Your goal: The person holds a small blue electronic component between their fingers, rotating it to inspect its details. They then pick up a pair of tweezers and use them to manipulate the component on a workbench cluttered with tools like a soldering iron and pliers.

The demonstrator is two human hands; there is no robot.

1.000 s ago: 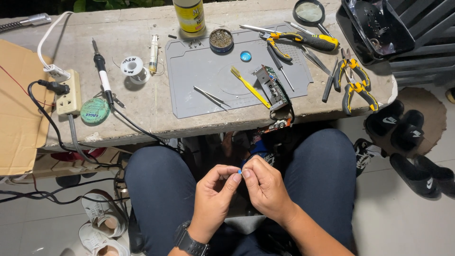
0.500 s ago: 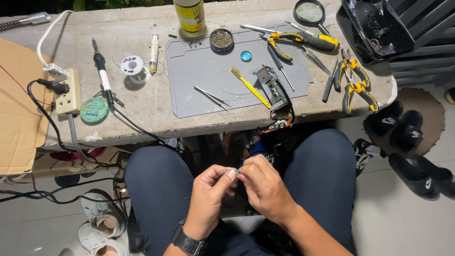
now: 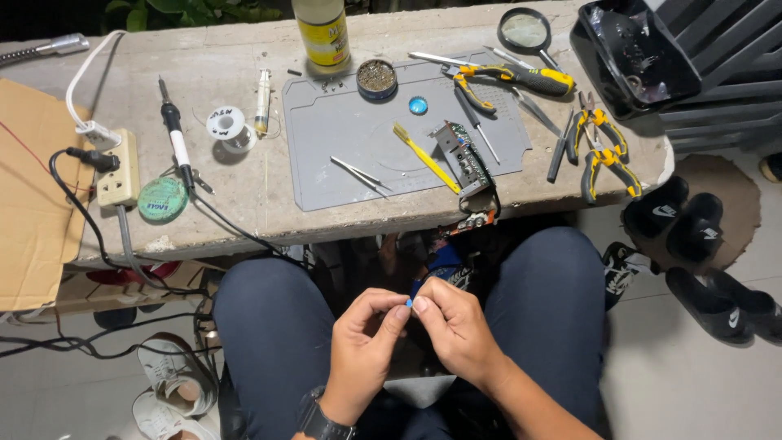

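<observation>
2 hands pinch 1 tiny blue part over the lap.

Head view: left hand (image 3: pixel 364 352) and right hand (image 3: pixel 458 326) close fingertips (image 3: pixel 399 313) on the blue part (image 3: pixel 409 302), steadying it; circuit board (image 3: pixel 466 163) and grey mat (image 3: pixel 358 138) lie well beyond the fingers.

Makeshift electronics repair bench: soldering iron (image 3: pixel 175 143); grey work mat (image 3: pixel 358 138); pliers (image 3: pixel 601 147); circuit board (image 3: pixel 464 159)

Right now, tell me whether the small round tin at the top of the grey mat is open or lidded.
Open: the small round tin shows its brownish contents from above, with no lid on it.
</observation>
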